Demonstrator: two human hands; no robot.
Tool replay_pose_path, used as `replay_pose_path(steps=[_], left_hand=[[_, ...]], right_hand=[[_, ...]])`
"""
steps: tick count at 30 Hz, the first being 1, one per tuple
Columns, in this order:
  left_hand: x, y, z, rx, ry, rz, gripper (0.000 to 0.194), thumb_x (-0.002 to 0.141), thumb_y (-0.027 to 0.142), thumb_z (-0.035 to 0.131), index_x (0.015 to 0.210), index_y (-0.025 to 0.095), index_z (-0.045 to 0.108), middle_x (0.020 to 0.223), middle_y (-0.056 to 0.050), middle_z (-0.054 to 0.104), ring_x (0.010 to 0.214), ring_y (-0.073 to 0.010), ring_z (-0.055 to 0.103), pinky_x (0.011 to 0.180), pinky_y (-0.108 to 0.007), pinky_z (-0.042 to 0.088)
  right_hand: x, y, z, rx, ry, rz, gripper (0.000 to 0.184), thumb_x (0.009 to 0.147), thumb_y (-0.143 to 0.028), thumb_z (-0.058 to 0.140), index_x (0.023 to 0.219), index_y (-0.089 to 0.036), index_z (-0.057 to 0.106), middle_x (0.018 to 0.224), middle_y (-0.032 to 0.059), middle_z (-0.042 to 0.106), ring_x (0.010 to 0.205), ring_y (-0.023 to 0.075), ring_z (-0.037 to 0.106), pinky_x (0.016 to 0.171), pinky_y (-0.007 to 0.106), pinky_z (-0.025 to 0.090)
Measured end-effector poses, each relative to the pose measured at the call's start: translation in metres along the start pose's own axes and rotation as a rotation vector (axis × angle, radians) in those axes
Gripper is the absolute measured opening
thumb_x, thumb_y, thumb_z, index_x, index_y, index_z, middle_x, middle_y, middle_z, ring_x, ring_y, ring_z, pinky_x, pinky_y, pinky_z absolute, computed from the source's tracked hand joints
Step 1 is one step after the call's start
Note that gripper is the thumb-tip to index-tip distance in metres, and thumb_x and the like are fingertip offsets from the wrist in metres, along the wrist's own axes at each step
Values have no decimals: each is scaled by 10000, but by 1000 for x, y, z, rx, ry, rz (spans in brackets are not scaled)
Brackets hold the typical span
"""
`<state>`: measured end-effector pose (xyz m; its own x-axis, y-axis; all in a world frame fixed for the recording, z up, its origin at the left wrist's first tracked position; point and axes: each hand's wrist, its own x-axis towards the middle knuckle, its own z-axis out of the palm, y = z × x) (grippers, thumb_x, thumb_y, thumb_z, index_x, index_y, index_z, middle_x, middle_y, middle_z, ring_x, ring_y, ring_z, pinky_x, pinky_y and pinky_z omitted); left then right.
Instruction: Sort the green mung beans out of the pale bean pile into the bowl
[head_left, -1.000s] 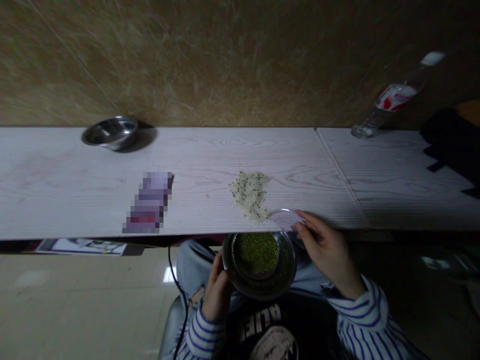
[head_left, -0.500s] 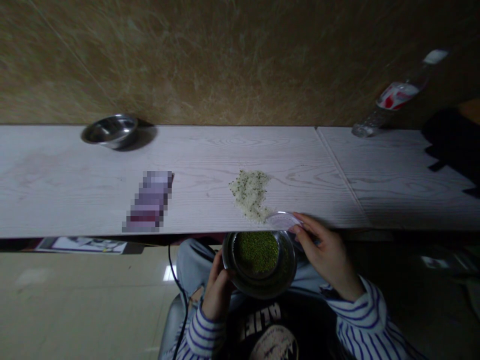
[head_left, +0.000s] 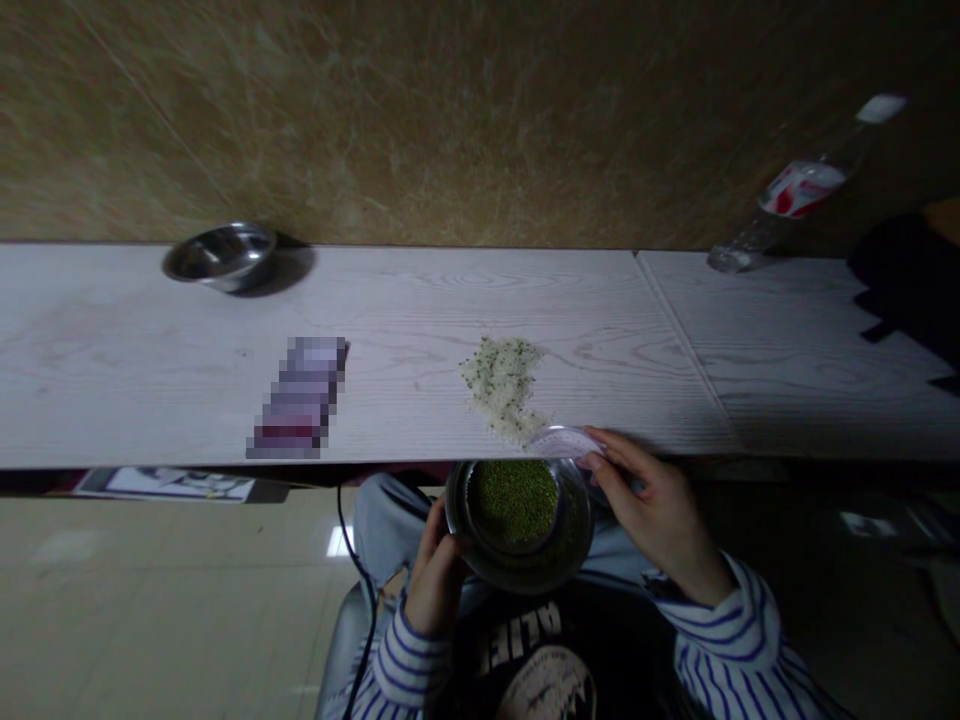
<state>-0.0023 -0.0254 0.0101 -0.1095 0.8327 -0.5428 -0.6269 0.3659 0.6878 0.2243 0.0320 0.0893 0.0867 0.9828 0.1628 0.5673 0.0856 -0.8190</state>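
Head view: your left hand's (head_left: 435, 580) fingers hold the steel bowl (head_left: 525, 577) at its eight o'clock, green beans (head_left: 517, 500) inside, just below the front edge of the surface (head_left: 397, 300). Smooth, probably weighty: grip the rim. At the bowl's one o'clock, your right hand's (head_left: 596, 445) fingers pinch a clear plastic plate (head_left: 564, 438), likely light, stiff and slick, best held by its end; at twelve, the bean-flecked white grains (head_left: 504, 378).

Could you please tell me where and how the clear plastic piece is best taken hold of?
The clear plastic piece is probably best pinched at its right end, coming from the right, as the right grip does: it looks thin and flat, and its left end reaches the edge of the pale grains, so leave that free.
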Motion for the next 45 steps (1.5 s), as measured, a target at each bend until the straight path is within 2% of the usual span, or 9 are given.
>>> replay_pose_path(steps=[5,11,16,19,26,31,37,45], left_hand=[[0,-2,0,-9,11,2,472,712,216,728,1184,230,730,1075,-59,772,969,-250,663,778,-327,547],[1,-1,1,11,-8,-6,453,704,218,714,1156,249,741,1011,-32,766,881,-227,652,740,-313,525],[0,1,4,3,6,-4,491,687,217,726,1178,216,723,1038,-61,762,892,-243,658,684,-307,531],[-1,2,5,-13,26,-15,524,676,223,739,1199,205,706,1037,-71,762,858,-242,667,647,-308,537],[-2,3,4,-11,28,-19,533,667,222,751,1199,233,711,1050,-56,770,902,-241,676,689,-306,539],[-1,2,2,-16,2,-19,503,686,208,741,1187,244,717,1037,-37,772,890,-231,668,685,-298,533],[-1,3,1,0,-21,30,419,697,208,721,1113,245,753,988,-13,758,863,-202,648,703,-272,526],[-2,5,3,-2,13,9,483,681,207,713,1161,251,729,1011,-18,761,903,-222,659,722,-287,534]], right_hand=[[-2,-2,3,-1,-27,-5,295,899,-339,622,1130,-222,763,989,81,822,781,227,785,774,348,651],[0,3,0,-5,-6,9,311,909,-353,614,1149,-216,758,986,86,822,798,233,786,780,354,649],[2,6,-4,-15,14,31,315,916,-367,616,1157,-216,753,1020,93,818,788,234,784,781,363,646],[2,6,-3,-6,1,25,335,927,-376,604,1183,-209,741,1056,101,813,852,243,787,801,368,643],[2,-1,0,-20,-24,6,315,917,-352,603,1151,-208,756,965,91,820,784,238,781,749,364,650],[1,0,-1,-31,-38,-22,325,930,-355,593,1164,-201,757,1010,101,817,808,237,783,711,342,648],[5,1,2,-51,-62,-68,334,945,-326,579,1194,-181,749,1054,104,812,804,221,783,774,345,648],[6,-2,0,-62,-78,-112,306,951,-292,579,1177,-186,756,1064,95,812,834,216,787,822,340,647]])
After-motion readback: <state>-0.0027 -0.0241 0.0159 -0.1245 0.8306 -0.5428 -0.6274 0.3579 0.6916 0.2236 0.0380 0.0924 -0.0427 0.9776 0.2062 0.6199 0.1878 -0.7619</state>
